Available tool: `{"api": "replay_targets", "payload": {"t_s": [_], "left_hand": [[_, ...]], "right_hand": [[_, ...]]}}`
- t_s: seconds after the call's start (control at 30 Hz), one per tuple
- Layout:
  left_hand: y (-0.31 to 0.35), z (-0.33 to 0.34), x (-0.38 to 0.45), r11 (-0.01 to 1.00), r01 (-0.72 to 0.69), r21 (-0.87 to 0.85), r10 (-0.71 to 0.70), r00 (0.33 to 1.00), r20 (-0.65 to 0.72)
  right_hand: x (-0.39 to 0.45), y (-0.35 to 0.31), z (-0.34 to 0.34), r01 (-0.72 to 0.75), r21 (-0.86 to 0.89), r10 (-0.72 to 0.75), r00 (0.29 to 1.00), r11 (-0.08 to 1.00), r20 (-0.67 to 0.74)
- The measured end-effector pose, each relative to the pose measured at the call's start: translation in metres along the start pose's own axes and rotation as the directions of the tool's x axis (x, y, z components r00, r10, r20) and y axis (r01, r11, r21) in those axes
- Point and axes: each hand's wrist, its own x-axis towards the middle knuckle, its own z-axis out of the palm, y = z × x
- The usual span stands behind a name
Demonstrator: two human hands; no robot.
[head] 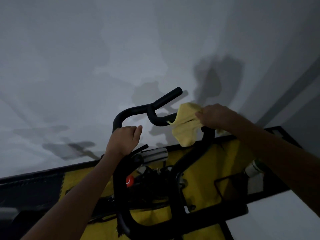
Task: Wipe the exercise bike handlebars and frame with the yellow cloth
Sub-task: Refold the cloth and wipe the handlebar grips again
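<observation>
The black handlebars (138, 109) of the exercise bike rise in the middle of the head view, with one horn pointing up to the right. My left hand (123, 140) grips the left bar from below. My right hand (216, 116) holds the yellow cloth (186, 126) bunched against the right side of the handlebars, and the cloth hangs over the bar there. Below, the black frame tubes (174, 184) curve down past a red knob (129, 181).
A pale wall fills the upper view, with shadows of the bike and arms. Under the bike lies a yellow and black floor mat (204, 177). A white bottle (253, 169) sits at the right beneath my forearm.
</observation>
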Motion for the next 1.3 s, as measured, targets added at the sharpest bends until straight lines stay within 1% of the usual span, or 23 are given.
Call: {"api": "replay_targets", "payload": {"t_s": [0.07, 0.13, 0.2, 0.3, 0.47, 0.6, 0.77, 0.83, 0.9, 1.0, 1.13, 1.17, 1.23, 1.3], "left_hand": [[0.001, -0.001, -0.001, 1.0, -0.011, 0.0, 0.011, 1.0, 0.003], [0.002, -0.002, -0.002, 1.0, -0.004, -0.002, 0.004, 1.0, 0.005], [0.003, -0.003, -0.002, 1.0, -0.001, 0.002, 0.001, 1.0, 0.007], [0.003, -0.005, -0.002, 1.0, 0.0, -0.007, 0.0, 1.0, 0.02], [0.001, -0.003, -0.001, 1.0, -0.009, -0.006, 0.009, 0.999, 0.031], [0.003, -0.004, -0.001, 1.0, -0.015, 0.001, 0.015, 1.0, 0.028], [0.005, -0.005, -0.003, 0.999, -0.038, -0.008, 0.038, 0.999, 0.01], [0.007, -0.005, -0.004, 0.999, -0.045, -0.016, 0.045, 0.999, -0.004], [0.008, -0.004, -0.005, 1.0, -0.028, -0.014, 0.028, 0.999, -0.016], [0.008, -0.003, -0.005, 0.999, -0.025, -0.022, 0.024, 0.999, -0.025], [0.009, -0.004, -0.004, 1.0, -0.018, -0.014, 0.017, 1.0, -0.023], [0.011, -0.005, -0.005, 1.0, -0.009, -0.005, 0.009, 1.0, -0.021], [0.011, -0.005, -0.003, 1.0, 0.007, 0.011, -0.006, 1.0, -0.013], [0.011, -0.005, -0.002, 1.0, 0.025, 0.009, -0.025, 1.0, 0.008]], "right_hand": [[-0.016, 0.003, 0.008, -0.06, 0.106, 0.061, 0.998, 0.993, 0.002], [-0.03, 0.0, 0.02, -0.126, 0.259, 0.131, 0.991, 0.958, -0.005], [-0.04, -0.006, 0.036, -0.166, 0.353, 0.192, 0.98, 0.921, -0.042], [-0.051, -0.01, 0.051, -0.151, 0.466, 0.233, 0.964, 0.872, -0.124], [-0.06, -0.015, 0.062, -0.171, 0.659, 0.326, 0.938, 0.733, -0.119], [-0.065, -0.024, 0.073, -0.166, 0.735, 0.441, 0.876, 0.657, -0.196], [-0.081, -0.041, 0.099, -0.105, 0.857, 0.578, 0.779, 0.504, -0.244], [-0.091, -0.052, 0.113, -0.09, 0.896, 0.61, 0.761, 0.434, -0.219], [-0.099, -0.064, 0.128, -0.072, 0.931, 0.628, 0.756, 0.359, -0.184], [-0.104, -0.076, 0.148, -0.045, 0.96, 0.633, 0.76, 0.276, -0.146], [-0.102, -0.076, 0.155, -0.062, 0.993, 0.609, 0.793, 0.1, -0.012], [-0.103, -0.073, 0.154, -0.069, 0.995, 0.594, 0.804, 0.07, 0.013], [-0.099, -0.063, 0.147, -0.077, 0.996, 0.57, 0.821, 0.044, 0.039], [-0.091, -0.053, 0.132, -0.076, 0.996, 0.583, 0.811, 0.039, 0.039]]}}
